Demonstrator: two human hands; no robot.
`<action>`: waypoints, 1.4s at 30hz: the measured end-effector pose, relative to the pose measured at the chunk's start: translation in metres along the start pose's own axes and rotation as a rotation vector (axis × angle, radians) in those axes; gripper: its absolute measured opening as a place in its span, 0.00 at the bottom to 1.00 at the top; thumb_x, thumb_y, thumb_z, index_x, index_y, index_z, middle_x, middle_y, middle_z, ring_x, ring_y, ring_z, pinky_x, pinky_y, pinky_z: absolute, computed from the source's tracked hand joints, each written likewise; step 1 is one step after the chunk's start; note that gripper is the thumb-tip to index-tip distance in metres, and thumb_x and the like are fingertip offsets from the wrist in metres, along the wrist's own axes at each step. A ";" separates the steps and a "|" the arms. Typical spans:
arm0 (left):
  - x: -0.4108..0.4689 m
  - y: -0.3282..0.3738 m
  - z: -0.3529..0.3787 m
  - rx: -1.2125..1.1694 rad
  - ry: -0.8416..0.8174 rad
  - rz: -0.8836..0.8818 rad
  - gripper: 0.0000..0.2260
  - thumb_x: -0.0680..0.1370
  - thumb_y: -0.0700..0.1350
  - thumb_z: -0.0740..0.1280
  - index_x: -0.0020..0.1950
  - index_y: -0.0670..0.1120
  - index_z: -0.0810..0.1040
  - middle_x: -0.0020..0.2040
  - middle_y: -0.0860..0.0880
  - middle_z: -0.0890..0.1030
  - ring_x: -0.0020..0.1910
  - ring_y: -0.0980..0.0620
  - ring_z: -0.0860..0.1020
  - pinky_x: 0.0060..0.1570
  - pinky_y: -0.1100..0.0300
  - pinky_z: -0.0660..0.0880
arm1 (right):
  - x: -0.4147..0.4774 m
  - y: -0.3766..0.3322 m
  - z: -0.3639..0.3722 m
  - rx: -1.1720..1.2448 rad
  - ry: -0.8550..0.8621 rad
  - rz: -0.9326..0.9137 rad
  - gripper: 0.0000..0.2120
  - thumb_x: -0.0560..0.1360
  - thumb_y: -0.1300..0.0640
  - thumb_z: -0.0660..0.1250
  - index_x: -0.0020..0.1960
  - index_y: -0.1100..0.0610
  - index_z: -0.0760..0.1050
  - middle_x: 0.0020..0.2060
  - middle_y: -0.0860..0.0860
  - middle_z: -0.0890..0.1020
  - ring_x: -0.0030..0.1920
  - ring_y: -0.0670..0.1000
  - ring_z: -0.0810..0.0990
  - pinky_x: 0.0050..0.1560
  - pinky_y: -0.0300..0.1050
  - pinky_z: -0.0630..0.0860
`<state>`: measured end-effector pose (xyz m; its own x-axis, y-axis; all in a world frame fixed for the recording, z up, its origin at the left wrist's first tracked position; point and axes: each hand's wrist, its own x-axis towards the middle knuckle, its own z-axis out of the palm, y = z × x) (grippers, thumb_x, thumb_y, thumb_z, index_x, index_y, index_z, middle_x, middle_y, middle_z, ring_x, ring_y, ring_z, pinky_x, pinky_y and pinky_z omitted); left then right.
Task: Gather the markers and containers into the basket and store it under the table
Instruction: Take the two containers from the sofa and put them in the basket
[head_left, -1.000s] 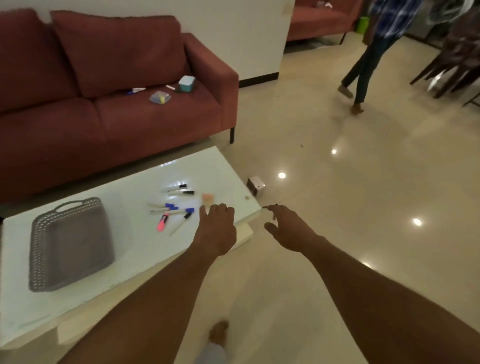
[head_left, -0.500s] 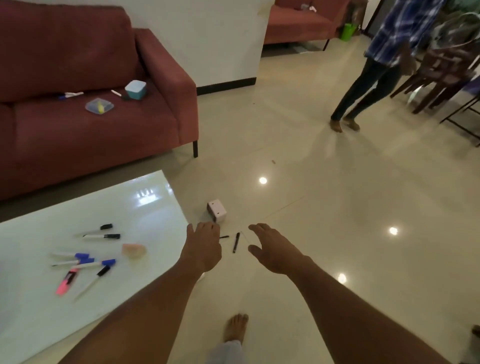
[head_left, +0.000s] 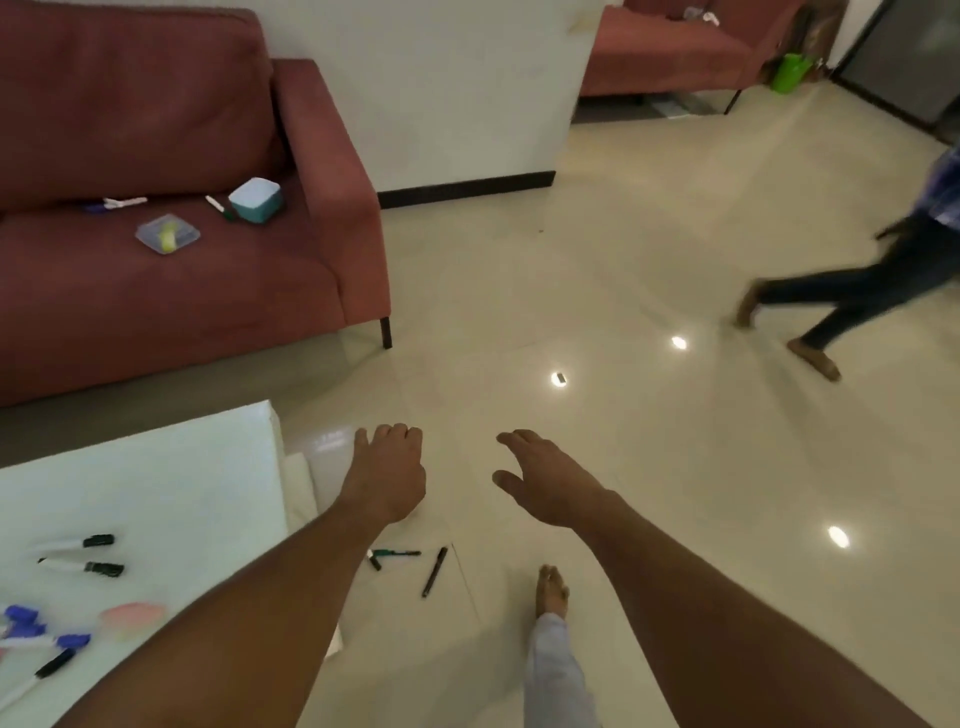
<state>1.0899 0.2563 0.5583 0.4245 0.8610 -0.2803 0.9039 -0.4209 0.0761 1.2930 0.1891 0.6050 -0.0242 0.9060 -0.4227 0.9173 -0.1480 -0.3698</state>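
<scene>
- Since half a second ago the view has swung right and forward: the counter (head_left: 156, 483) now fills only the lower left, the basket is out of sight, and the two floor markers that lay ahead of the hands now lie below the forearms, nearer the body.
- Left hand (head_left: 387, 475) hangs over the floor just past the counter's corner, fingers curled loosely, holding nothing.
- Right hand (head_left: 545, 480) is spread open, palm down, also empty.
- Black marker (head_left: 434, 571) lies on the floor between the two forearms, its long axis running near to far with a slight lean right at the far end; the right foot (head_left: 553, 592) is just beside it.
- Green marker (head_left: 397, 553) lies crosswise, touching or nearly under the left forearm; a short dark piece sits at its left end, too small to identify.
- Both lie behind the hands, so reaching them likely means pulling back and stooping; the left hand looks nearer the green one, and the black one sits about midway.
- More markers (head_left: 104, 569) rest on the counter at lower left.
- On the sofa (head_left: 291, 270), well apart, sit a clear container (head_left: 167, 235), a teal box (head_left: 255, 200) and further markers.
</scene>
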 end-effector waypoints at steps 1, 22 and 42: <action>0.018 0.005 -0.003 -0.014 0.000 -0.041 0.16 0.79 0.45 0.55 0.67 0.46 0.68 0.63 0.47 0.74 0.65 0.46 0.70 0.71 0.45 0.58 | 0.021 0.012 -0.013 -0.019 -0.015 -0.033 0.27 0.81 0.49 0.59 0.77 0.54 0.57 0.76 0.51 0.62 0.73 0.56 0.65 0.70 0.53 0.66; 0.326 -0.103 -0.113 -0.247 0.090 -0.687 0.14 0.77 0.44 0.57 0.62 0.46 0.68 0.60 0.46 0.74 0.60 0.45 0.71 0.63 0.50 0.64 | 0.456 -0.040 -0.228 -0.275 -0.252 -0.597 0.25 0.81 0.49 0.59 0.76 0.53 0.60 0.74 0.49 0.65 0.71 0.53 0.66 0.70 0.48 0.65; 0.465 -0.469 -0.170 -0.325 0.109 -1.028 0.20 0.76 0.48 0.59 0.68 0.47 0.68 0.66 0.48 0.73 0.66 0.46 0.69 0.69 0.48 0.61 | 0.806 -0.366 -0.170 -0.259 -0.426 -0.870 0.27 0.81 0.49 0.59 0.76 0.60 0.61 0.75 0.56 0.65 0.75 0.55 0.62 0.76 0.47 0.58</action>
<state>0.8720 0.9032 0.5548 -0.5569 0.7856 -0.2695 0.7932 0.5993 0.1079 1.0053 1.0412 0.5399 -0.8219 0.4328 -0.3703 0.5695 0.6356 -0.5213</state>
